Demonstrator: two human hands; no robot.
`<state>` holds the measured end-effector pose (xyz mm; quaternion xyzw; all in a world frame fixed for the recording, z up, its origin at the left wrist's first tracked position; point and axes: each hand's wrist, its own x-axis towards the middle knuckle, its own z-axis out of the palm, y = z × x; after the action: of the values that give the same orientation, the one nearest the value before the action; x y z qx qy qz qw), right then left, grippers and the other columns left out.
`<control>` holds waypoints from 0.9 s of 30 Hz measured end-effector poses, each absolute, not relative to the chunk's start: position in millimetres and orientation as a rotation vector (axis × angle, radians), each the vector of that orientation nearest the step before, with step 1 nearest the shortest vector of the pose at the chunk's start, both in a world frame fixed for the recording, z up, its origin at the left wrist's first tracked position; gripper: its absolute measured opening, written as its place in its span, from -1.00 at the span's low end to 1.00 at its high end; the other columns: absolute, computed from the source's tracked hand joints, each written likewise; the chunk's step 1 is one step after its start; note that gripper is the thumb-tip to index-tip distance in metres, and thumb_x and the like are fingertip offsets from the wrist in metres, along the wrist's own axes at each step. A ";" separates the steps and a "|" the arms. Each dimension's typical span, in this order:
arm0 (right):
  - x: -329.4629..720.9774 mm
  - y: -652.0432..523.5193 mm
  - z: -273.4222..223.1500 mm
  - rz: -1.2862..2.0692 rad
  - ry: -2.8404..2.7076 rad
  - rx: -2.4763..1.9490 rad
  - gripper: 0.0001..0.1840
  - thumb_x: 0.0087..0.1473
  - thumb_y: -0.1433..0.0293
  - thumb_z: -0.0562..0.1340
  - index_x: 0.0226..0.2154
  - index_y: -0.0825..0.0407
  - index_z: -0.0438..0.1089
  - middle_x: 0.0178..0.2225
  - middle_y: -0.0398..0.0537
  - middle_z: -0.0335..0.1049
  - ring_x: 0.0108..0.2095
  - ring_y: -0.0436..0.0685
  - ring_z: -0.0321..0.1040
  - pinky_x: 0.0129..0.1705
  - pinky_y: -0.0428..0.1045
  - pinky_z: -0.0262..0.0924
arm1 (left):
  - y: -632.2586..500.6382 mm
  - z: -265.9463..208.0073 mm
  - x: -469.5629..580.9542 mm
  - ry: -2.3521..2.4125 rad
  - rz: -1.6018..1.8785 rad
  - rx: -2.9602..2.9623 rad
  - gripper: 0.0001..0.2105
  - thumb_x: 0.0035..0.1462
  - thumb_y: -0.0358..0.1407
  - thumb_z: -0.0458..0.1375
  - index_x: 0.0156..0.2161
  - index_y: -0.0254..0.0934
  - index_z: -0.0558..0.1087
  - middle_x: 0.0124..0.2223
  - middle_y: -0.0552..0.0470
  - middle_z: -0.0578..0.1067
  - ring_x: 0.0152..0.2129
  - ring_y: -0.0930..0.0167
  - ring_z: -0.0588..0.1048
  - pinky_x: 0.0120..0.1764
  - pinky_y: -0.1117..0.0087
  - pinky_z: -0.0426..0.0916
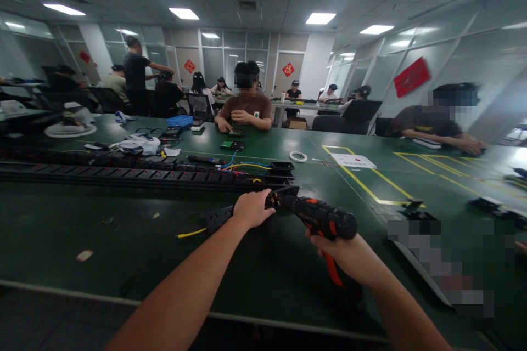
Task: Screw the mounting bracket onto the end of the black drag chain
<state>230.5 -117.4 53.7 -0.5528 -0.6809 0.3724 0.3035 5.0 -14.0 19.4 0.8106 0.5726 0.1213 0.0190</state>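
My right hand (pixel 335 249) is wrapped around the handle of a black and orange cordless drill (pixel 325 216). The drill's nose points left, to the black housing beside my left hand. My left hand (pixel 252 209) is closed on a short black power strip (pixel 218 219), with sockets showing left of my fingers. From the strip's left end a yellow wire (pixel 191 233) sticks out. Whether the drill tip touches the housing, I cannot tell. Just beyond lie long black power strips (pixel 123 174), with blue and yellow wires (pixel 242 164) near their right ends.
On the green table (pixel 123 269) are a roll of white tape (pixel 298 157), a paper sheet (pixel 353 160), a blue basket (pixel 179 121) and a green circuit board (pixel 231 145). Across from me sits a person in brown (pixel 247 108); another person (pixel 432 120) sits at right.
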 end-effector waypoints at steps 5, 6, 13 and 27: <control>232.6 -115.6 49.5 0.988 -1.792 -1.471 -0.73 0.02 0.25 0.22 -0.23 0.05 0.43 -0.33 -0.06 0.48 -0.46 0.09 0.36 -0.36 0.00 0.27 | -13.1 17.8 4.6 1.772 0.378 2.524 -0.41 0.12 0.05 0.09 0.22 -0.06 0.18 0.01 -0.06 0.50 -0.09 0.20 0.47 -0.10 0.24 0.32; 233.1 -115.1 49.4 0.985 -1.794 -1.472 -0.73 0.02 0.25 0.21 -0.24 0.05 0.43 -0.33 -0.05 0.49 -0.46 0.10 0.36 -0.36 0.01 0.27 | -12.9 17.4 4.6 1.768 0.387 2.529 -0.41 0.11 0.04 0.09 0.22 -0.06 0.18 0.00 -0.05 0.50 -0.09 0.20 0.47 -0.10 0.24 0.32; 234.7 -114.3 52.9 0.963 -1.810 -1.493 -0.71 0.03 0.22 0.21 -0.25 0.06 0.45 -0.37 -0.07 0.47 -0.44 0.11 0.36 -0.35 0.00 0.25 | -14.7 19.5 6.6 1.790 0.375 2.505 -0.41 0.11 0.04 0.10 0.22 -0.06 0.19 0.00 -0.06 0.50 -0.07 0.20 0.47 -0.08 0.24 0.31; 235.4 -114.4 51.2 0.932 -1.801 -1.567 -0.65 0.05 0.09 0.22 -0.31 0.05 0.41 -0.54 -0.14 0.34 -0.47 0.12 0.32 -0.38 0.02 0.21 | -10.5 13.9 4.7 1.763 0.416 2.538 -0.42 0.11 0.05 0.09 0.20 -0.06 0.20 -0.01 -0.04 0.51 -0.10 0.20 0.48 -0.11 0.24 0.33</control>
<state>235.4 -114.4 51.2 -0.5860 -0.6735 0.3486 0.2855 4.7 -10.5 13.9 0.8139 0.5653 0.1335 0.0118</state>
